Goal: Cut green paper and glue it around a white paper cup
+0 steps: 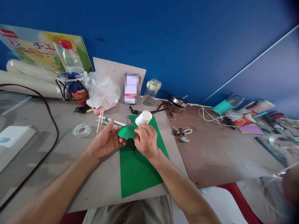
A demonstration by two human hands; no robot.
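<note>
As both forearms angle inward, the hands [127,140] pinch a green disc [126,132] between them.

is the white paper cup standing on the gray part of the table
No, the white paper cup is over the green sheet, beside the right hand.

The wall [163,46] is blue. The big sheet [140,174] and the round piece [126,132] are green. The bottle cap [66,44] is red. The cup [143,118] is white.
</note>
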